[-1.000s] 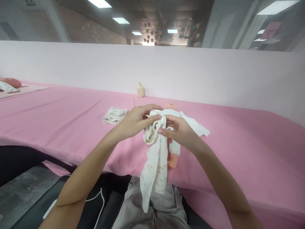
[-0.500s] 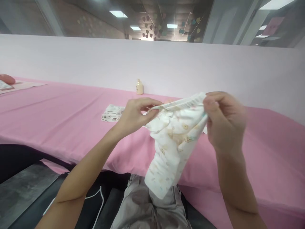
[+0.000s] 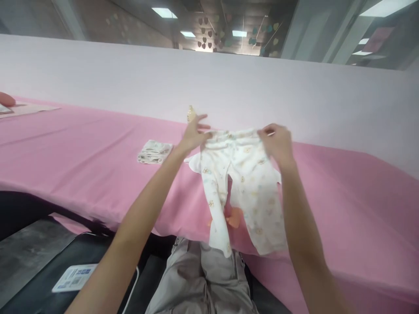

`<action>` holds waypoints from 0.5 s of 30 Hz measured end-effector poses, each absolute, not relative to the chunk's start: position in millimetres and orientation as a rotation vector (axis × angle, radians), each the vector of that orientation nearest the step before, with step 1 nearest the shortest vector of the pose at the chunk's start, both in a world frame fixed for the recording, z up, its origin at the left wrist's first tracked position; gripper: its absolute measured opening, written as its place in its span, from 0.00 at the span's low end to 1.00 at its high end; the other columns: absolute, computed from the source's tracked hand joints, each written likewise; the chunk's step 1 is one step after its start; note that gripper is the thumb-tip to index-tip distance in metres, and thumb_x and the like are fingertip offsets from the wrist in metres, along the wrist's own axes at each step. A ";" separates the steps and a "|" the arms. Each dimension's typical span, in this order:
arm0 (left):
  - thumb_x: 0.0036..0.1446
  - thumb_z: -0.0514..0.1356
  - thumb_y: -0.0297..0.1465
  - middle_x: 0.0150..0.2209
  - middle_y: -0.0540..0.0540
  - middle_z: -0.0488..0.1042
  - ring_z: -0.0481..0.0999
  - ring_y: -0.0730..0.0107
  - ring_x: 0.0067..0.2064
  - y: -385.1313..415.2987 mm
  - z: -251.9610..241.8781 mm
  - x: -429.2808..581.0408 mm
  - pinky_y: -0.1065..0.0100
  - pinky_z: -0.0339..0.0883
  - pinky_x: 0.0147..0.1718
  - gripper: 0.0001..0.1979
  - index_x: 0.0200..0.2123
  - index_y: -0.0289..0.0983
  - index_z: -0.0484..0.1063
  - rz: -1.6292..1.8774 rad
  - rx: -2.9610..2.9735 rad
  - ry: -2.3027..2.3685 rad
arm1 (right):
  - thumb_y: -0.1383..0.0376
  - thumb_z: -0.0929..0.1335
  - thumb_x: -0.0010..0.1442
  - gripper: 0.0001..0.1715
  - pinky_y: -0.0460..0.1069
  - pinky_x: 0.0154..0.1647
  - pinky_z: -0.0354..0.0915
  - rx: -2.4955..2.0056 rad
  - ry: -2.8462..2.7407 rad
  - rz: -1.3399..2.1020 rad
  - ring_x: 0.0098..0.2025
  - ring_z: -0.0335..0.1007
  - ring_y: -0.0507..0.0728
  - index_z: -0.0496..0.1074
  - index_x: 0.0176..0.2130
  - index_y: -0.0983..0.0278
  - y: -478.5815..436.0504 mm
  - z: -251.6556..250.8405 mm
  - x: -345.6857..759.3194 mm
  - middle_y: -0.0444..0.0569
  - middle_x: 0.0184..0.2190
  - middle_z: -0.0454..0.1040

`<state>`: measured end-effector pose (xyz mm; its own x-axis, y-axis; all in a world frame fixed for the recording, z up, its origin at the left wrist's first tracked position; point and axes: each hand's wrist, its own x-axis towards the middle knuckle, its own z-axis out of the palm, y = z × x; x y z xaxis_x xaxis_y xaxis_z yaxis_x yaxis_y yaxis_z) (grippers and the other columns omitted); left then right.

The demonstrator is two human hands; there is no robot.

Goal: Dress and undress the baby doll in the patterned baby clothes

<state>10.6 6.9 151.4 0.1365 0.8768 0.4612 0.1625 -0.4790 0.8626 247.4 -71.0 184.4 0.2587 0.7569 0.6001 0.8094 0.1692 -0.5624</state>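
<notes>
White baby pants [image 3: 242, 170] with a small printed pattern are spread out in front of me, waistband away from me and legs toward me. At the waistband's left corner is my left hand [image 3: 194, 134], its thumb against the cloth and some fingers stretched outward. My right hand [image 3: 278, 141] pinches the right corner of the waistband. Under the pants, edges of another white cloth [image 3: 194, 162] stick out at both sides. An orange piece [image 3: 234, 217] shows between the legs, partly covered; I cannot tell what it is.
A folded patterned cloth [image 3: 155, 152] lies left of the pants on the pink table cover [image 3: 91, 152]. Behind my left hand stands a pale yellow bottle [image 3: 190, 113] by the white wall [image 3: 131, 78]. A white labelled card [image 3: 73, 278] rests on a black seat at lower left.
The pants were bunched and hanging in the air between my hands; now they are spread with both legs apart. Both hands have moved farther from me, the right one also leftward.
</notes>
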 end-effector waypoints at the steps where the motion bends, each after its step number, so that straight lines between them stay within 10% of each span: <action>1: 0.44 0.61 0.23 0.48 0.39 0.71 0.74 0.63 0.41 19.0 129.3 15.9 0.64 0.71 0.35 0.34 0.57 0.39 0.61 1.382 1.668 1.086 | 0.67 0.66 0.56 0.09 0.58 0.44 0.64 -1.727 -1.544 -0.132 0.43 0.69 0.64 0.71 0.38 0.68 -58.3 172.2 242.9 0.59 0.40 0.73; 7: 0.55 0.55 0.35 0.43 0.43 0.73 0.73 0.64 0.43 31.7 16.7 37.0 0.63 0.66 0.43 0.20 0.51 0.36 0.67 1.312 1.853 1.129 | 0.63 0.64 0.59 0.22 0.55 0.56 0.58 -1.524 -2.275 0.203 0.56 0.63 0.62 0.66 0.52 0.68 -30.2 114.5 194.3 0.58 0.53 0.68; 15: 0.55 0.55 0.38 0.28 0.47 0.72 0.70 0.66 0.32 28.2 4.1 25.4 0.65 0.62 0.37 0.14 0.33 0.34 0.73 1.192 2.167 1.249 | 0.66 0.62 0.60 0.25 0.62 0.62 0.45 -1.428 -2.377 0.123 0.58 0.60 0.63 0.62 0.56 0.70 -3.7 71.0 176.0 0.59 0.56 0.66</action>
